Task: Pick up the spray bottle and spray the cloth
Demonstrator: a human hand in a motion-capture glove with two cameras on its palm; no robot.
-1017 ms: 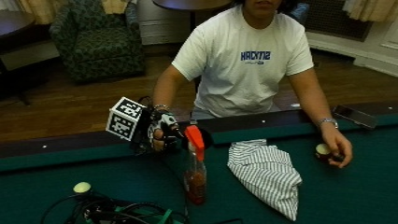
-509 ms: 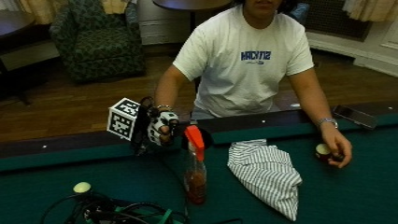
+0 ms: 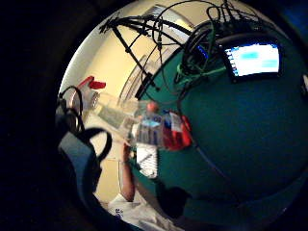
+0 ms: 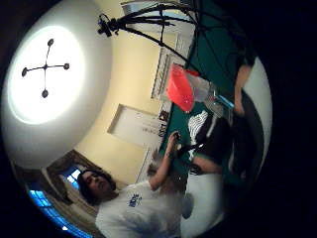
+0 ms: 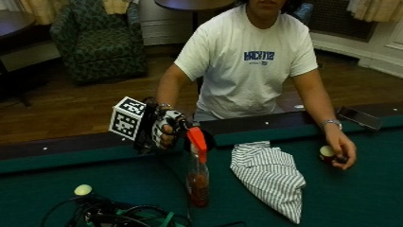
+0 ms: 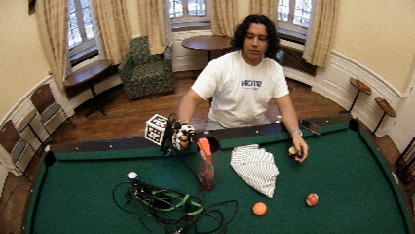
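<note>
A clear spray bottle [image 5: 197,182] with an orange trigger head and reddish liquid stands upright on the green felt of the pool table [image 5: 353,198]. My gloved right hand [image 5: 167,133] hovers just beside the head, on the side away from the cloth, with fingers loosely curled and nothing in them. The striped cloth [image 5: 267,175] lies crumpled on the felt on the bottle's other side. From the little finger side the bottle [image 3: 144,127] shows a short way off the palm, with the cloth [image 3: 147,161] behind it. In the thumb side view the orange head [image 4: 181,87] and the cloth [image 4: 199,121] appear.
The bare left hand [image 5: 338,152] rests on a ball near the far rail. A tangle of cables [image 5: 113,215] and a white ball [image 5: 83,189] lie on the felt near the bottle. An orange ball [image 6: 259,208] and a red ball [image 6: 311,199] sit beyond the cloth. A phone [image 5: 359,117] lies on the rail.
My right hand has drifted slightly toward the bottle's head. Bottle, cloth and left hand have stayed where they were.
</note>
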